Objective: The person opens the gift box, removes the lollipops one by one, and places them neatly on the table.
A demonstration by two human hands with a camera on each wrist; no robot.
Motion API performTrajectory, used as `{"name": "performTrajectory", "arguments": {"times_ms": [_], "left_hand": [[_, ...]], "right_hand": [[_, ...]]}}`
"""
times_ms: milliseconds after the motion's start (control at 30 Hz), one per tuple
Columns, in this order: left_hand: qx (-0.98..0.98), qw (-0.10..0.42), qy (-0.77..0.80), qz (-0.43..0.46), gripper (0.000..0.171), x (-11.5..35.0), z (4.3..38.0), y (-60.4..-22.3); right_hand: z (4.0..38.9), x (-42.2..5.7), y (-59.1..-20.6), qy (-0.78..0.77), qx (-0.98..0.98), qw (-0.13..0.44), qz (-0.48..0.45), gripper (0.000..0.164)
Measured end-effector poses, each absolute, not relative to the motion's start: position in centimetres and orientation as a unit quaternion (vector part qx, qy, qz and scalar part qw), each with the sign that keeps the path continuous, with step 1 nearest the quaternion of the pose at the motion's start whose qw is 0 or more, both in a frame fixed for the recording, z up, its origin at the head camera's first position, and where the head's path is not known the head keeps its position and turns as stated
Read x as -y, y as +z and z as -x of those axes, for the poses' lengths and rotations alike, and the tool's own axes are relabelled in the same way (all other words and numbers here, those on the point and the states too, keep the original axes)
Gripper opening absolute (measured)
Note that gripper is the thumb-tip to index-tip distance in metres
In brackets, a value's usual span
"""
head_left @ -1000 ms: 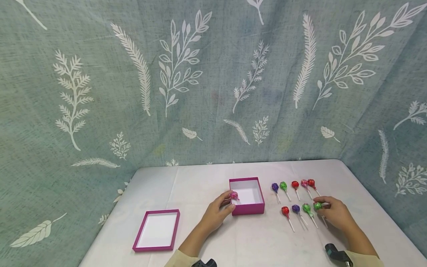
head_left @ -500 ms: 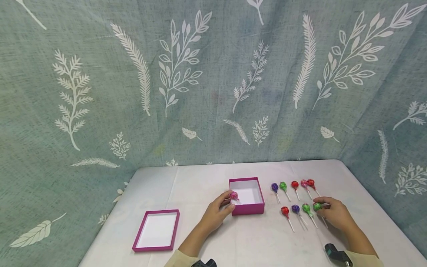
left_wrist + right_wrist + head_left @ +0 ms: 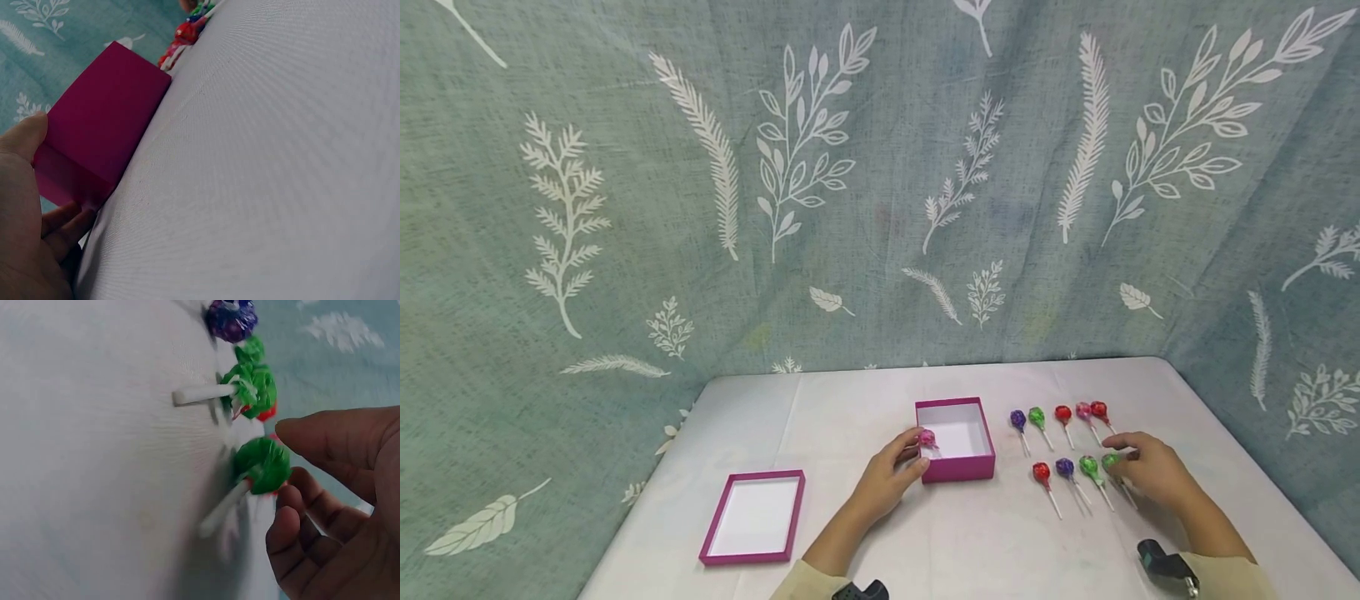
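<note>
In the head view, my left hand (image 3: pixel 883 483) grips the left side of a magenta box (image 3: pixel 958 470), its thumb by the near corner. A pink lollipop (image 3: pixel 927 437) shows inside the box's left wall, beside the fingertips. The left wrist view has the thumb and fingers about the box (image 3: pixel 106 112). My right hand (image 3: pixel 1153 471) is over the near row's last green lollipop (image 3: pixel 1110 460). In the right wrist view, thumb and fingers stand apart around that green lollipop (image 3: pixel 265 465), the thumb not touching it. Beside it lies another green lollipop (image 3: pixel 256 387).
A magenta-rimmed lid (image 3: pixel 752 517) lies white inside up at the left. Two rows of lollipops are right of the box, including a red one (image 3: pixel 1041 474) and a purple one (image 3: pixel 1064 468) in front. A patterned cloth (image 3: pixel 865 208) hangs behind the white table (image 3: pixel 850 392).
My right hand has let go of the green lollipop and shifted slightly away, its fingers parting. My left hand and the box have stayed in place.
</note>
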State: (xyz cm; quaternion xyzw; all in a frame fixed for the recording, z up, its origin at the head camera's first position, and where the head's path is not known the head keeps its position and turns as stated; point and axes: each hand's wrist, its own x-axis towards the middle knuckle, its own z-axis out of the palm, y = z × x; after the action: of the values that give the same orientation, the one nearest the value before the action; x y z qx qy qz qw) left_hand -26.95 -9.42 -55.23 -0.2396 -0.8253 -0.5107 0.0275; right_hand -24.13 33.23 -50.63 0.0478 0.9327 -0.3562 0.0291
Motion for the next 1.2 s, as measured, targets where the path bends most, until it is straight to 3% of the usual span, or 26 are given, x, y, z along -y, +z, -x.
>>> {"name": "performTrajectory", "arguments": {"times_ms": [400,700,933,1200], "left_hand": [[0.829,0.024,-0.509,0.230,0.058,9.5,26.9,-55.2],[0.826,0.023,-0.512,0.235,0.058,9.4,27.0,-55.4],[0.832,0.022,-0.502,0.235,0.059,9.3,26.9,-55.2],[0.827,0.018,-0.512,0.232,0.057,9.3,26.8,-55.1]], "right_hand": [[25.5,-28.2,-47.8,-0.267,-0.960,0.043,0.070,0.029],[26.3,-23.5,-46.2,-0.250,-0.955,0.021,0.157,0.024],[27.2,-20.9,-45.1,-0.245,-0.940,-0.027,0.235,0.020],[28.3,-17.9,-44.6,-0.234,-0.936,-0.015,0.262,0.021]]}}
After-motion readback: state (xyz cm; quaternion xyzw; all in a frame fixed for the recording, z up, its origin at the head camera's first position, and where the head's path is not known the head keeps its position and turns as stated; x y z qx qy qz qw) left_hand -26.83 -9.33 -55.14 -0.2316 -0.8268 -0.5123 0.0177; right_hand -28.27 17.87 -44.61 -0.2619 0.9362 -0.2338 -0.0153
